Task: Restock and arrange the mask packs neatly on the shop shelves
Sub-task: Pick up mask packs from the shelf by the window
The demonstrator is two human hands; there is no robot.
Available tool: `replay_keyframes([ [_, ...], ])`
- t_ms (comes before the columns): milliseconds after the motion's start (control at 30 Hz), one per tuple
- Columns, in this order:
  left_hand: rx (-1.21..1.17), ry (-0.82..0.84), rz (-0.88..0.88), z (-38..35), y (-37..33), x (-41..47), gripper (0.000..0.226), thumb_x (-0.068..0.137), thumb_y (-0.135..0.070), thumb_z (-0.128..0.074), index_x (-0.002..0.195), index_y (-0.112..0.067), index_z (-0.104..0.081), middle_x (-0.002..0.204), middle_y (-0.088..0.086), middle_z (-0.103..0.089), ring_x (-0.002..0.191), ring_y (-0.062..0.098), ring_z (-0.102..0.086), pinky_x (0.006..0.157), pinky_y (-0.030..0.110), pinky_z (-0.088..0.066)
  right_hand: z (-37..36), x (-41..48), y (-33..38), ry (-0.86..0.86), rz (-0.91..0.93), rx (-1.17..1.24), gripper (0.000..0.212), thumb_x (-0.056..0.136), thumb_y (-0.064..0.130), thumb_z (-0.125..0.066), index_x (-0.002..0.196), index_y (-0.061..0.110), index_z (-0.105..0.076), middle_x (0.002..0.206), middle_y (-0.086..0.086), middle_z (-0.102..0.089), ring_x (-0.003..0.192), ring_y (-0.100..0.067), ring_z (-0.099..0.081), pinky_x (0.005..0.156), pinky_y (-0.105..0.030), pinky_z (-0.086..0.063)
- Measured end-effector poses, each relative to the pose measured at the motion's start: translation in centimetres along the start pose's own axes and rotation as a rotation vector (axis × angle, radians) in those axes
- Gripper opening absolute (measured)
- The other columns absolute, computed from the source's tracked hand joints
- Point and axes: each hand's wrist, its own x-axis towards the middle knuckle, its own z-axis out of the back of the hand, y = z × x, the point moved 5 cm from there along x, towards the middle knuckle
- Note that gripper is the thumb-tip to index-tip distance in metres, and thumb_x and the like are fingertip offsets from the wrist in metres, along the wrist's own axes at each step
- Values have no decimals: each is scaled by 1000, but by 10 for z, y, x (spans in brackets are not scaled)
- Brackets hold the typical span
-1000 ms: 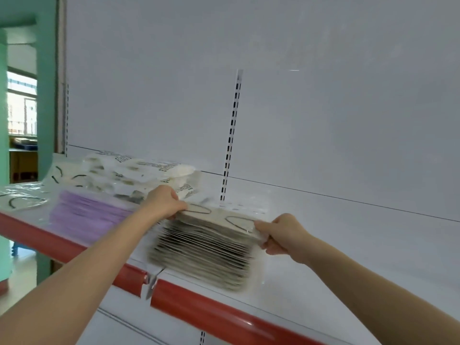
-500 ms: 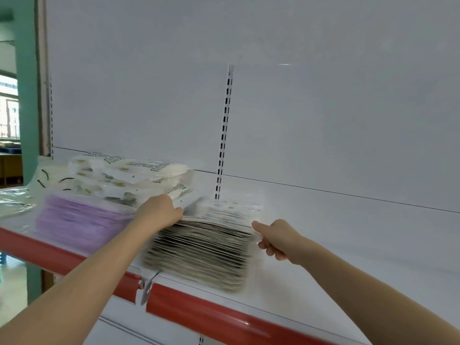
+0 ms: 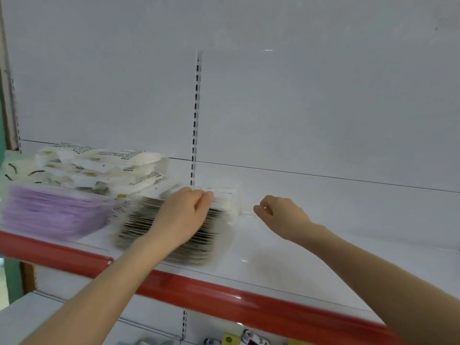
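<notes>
A clear-wrapped pack of dark grey masks (image 3: 139,225) lies on the white shelf (image 3: 311,250), just right of a purple mask pack (image 3: 49,210). My left hand (image 3: 184,212) rests on top of the dark pack, fingers curled over its far top edge, and hides much of its top. My right hand (image 3: 278,215) hovers above the shelf just right of the pack, its fingers curled shut; whether they touch the clear wrapper edge I cannot tell. A loose pile of white mask packs (image 3: 99,165) lies behind the purple pack, against the back panel.
The shelf has a red front strip (image 3: 224,297). A slotted upright (image 3: 196,108) runs down the white back panel behind the dark pack. White shelf surface stretches to the right of my right hand. Small goods (image 3: 236,339) show on the shelf below.
The dark pack has slid left and back toward the purple pack. My right hand has let go of its right end and drawn away; my left hand now lies over its top.
</notes>
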Motion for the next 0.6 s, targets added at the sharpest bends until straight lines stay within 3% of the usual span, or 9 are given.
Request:
replay_keyframes([
  [167, -110, 93, -138, -53, -94, -19, 46, 97, -39, -35, 55, -22, -29, 60, -2, -38, 68, 20, -39, 63, 30, -24, 43, -42, -72, -27, -54, -59, 36, 96, 38, -41, 118, 14, -55, 112, -2, -60, 100, -22, -55, 81, -32, -45],
  [333, -185, 205, -241, -102, -205, -34, 43, 98, -35, -35, 58, -21, -30, 64, 0, -40, 73, 20, -43, 70, 31, -34, 102, -105, -165, -83, -148, -115, 36, 96, 37, -42, 119, 13, -56, 115, -3, -59, 103, -21, -55, 84, -33, -46],
  [600, -315, 330, -389, -183, -379, -56, 40, 97, -37, -37, 72, -10, -53, 75, 3, -52, 77, 20, -51, 75, 33, -42, 194, -225, -315, -157, -318, -219, 33, 96, 33, -45, 116, 10, -58, 115, -8, -59, 105, -25, -55, 85, -32, -43],
])
